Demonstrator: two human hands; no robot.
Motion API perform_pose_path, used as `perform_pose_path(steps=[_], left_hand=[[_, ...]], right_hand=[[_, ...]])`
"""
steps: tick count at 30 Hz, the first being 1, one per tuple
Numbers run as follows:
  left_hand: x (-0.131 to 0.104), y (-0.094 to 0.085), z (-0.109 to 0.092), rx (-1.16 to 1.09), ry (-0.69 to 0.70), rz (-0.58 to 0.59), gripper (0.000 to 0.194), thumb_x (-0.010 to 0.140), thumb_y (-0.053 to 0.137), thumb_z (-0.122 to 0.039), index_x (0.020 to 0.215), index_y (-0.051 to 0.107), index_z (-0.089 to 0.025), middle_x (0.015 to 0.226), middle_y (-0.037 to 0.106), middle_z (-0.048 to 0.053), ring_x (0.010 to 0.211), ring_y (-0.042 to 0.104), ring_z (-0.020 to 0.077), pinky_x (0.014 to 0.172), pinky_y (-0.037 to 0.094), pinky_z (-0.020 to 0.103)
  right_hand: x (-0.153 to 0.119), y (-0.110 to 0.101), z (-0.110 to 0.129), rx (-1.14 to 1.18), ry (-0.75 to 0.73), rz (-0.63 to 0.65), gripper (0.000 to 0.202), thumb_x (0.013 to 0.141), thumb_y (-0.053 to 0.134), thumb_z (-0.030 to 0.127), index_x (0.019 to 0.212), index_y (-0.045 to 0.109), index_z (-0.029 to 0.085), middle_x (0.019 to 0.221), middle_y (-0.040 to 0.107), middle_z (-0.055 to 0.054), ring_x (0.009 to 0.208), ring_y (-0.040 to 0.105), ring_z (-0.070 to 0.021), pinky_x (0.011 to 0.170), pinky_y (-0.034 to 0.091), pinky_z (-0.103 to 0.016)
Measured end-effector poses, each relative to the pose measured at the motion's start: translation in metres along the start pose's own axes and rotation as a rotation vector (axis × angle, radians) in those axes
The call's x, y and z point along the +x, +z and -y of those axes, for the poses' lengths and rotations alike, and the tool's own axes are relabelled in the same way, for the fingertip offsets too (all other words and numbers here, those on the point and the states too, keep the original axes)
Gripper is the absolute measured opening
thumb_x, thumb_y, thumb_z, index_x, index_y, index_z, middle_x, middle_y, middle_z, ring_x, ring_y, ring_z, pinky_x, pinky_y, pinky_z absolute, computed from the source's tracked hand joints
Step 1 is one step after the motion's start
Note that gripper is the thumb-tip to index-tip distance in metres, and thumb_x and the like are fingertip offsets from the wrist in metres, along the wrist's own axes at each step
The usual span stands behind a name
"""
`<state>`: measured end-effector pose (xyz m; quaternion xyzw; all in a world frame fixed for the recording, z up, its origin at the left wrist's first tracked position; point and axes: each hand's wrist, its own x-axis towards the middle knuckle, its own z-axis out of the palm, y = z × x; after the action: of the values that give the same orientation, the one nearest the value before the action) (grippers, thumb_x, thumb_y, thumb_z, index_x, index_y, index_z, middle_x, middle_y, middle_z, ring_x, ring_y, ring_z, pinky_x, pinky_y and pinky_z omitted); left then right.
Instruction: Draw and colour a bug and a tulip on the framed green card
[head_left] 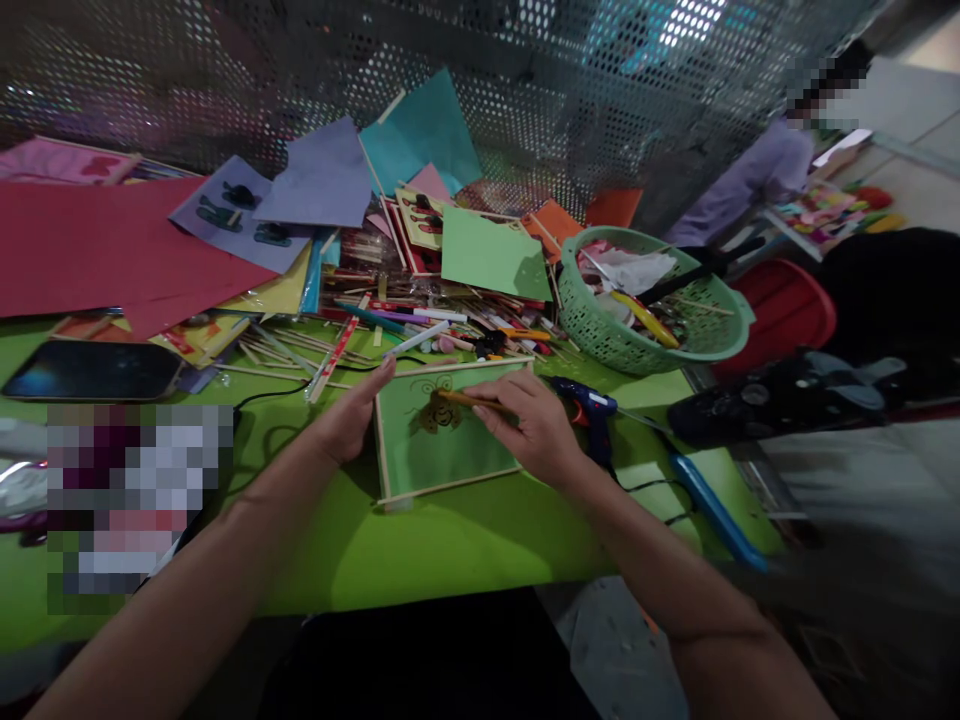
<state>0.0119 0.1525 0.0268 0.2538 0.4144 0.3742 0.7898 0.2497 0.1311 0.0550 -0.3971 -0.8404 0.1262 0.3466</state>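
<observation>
Forearms (225,560) converging | left hand (352,415) unclenched beside green card (480,455) | right hand (532,420) pinching brown stick (466,399)

Dark phone (94,370), green basket (622,337), red bin (791,305), perforated panel (292,80)

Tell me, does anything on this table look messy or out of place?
Yes, the thin sticks behind the green framed picture look untidy: they lie scattered at many angles, mixed with pens, rather than bundled. The picture's near edge stick also seems to poke past the left corner. I see no clear spill or damage.
</observation>
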Motion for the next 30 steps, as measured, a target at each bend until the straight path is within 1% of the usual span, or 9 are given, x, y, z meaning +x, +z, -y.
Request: perform_pose_path(steps=[4,6,10,15,20,25,30], left_hand=[[-0.0014,0.0011,-0.0006,-0.013,0.026,-0.048,0.051,0.085,0.058,-0.058,0.117,0.071,-0.02,0.1,0.08,0.012,0.106,0.072,0.0354,0.099,0.055,0.048],[-0.0021,0.0019,-0.0013,-0.005,0.034,-0.05,0.051,0.086,0.058,-0.058,0.118,0.071,-0.021,0.099,0.08,0.011,0.108,0.072,0.0355,0.1,0.054,0.048],[-0.0024,0.0041,-0.0024,0.014,0.037,-0.061,0.056,0.085,0.057,-0.06,0.124,0.069,-0.021,0.098,0.08,0.011,0.107,0.072,0.0362,0.1,0.054,0.05],[-0.0035,0.008,-0.0038,0.009,0.043,-0.08,0.065,0.085,0.058,-0.061,0.133,0.061,-0.017,0.105,0.079,0.013,0.104,0.073,0.0361,0.1,0.054,0.051],[-0.0029,0.007,-0.0028,-0.007,0.03,-0.035,0.068,0.085,0.057,-0.062,0.132,0.063,-0.014,0.106,0.079,0.016,0.106,0.072,0.0374,0.101,0.053,0.052],[-0.0004,0.0034,-0.0017,0.013,0.044,-0.047,0.067,0.085,0.055,-0.064,0.131,0.063,-0.016,0.102,0.079,0.014,0.107,0.071,0.0384,0.1,0.053,0.054],[0.0002,0.0006,-0.0011,0.013,0.014,0.039,0.068,0.086,0.05,-0.067,0.128,0.066,-0.015,0.098,0.08,0.014,0.106,0.072,0.0381,0.102,0.052,0.053]], right_hand=[[-0.0015,-0.0038,-0.0024,0.016,0.021,-0.038,0.018,0.095,0.059,0.022,0.109,0.07,0.023,0.095,0.072,-0.006,0.088,0.062,-0.0209,0.078,0.051,-0.036],[-0.002,-0.0058,-0.0039,0.02,0.02,-0.05,0.017,0.094,0.06,0.022,0.109,0.07,0.023,0.094,0.072,-0.006,0.088,0.062,-0.0209,0.078,0.05,-0.036],[-0.0019,-0.0074,-0.0053,0.015,0.009,-0.023,0.017,0.095,0.06,0.02,0.109,0.07,0.021,0.094,0.073,-0.006,0.088,0.062,-0.0206,0.078,0.05,-0.035],[-0.0019,-0.0077,-0.0057,0.0,-0.002,-0.006,0.016,0.094,0.06,0.02,0.107,0.07,0.021,0.093,0.072,-0.005,0.086,0.061,-0.02,0.078,0.049,-0.035],[-0.0023,-0.0087,-0.0056,0.012,0.012,-0.003,0.017,0.095,0.06,0.021,0.108,0.07,0.022,0.096,0.072,-0.006,0.09,0.062,-0.0203,0.081,0.05,-0.035],[-0.0013,-0.0096,-0.003,0.002,0.005,0.026,0.016,0.095,0.059,0.02,0.106,0.07,0.023,0.092,0.073,-0.005,0.085,0.061,-0.0195,0.078,0.048,-0.035],[-0.0007,-0.0063,-0.0014,-0.002,-0.006,0.027,0.016,0.095,0.059,0.021,0.108,0.07,0.022,0.093,0.073,-0.005,0.086,0.061,-0.0196,0.077,0.049,-0.034]])
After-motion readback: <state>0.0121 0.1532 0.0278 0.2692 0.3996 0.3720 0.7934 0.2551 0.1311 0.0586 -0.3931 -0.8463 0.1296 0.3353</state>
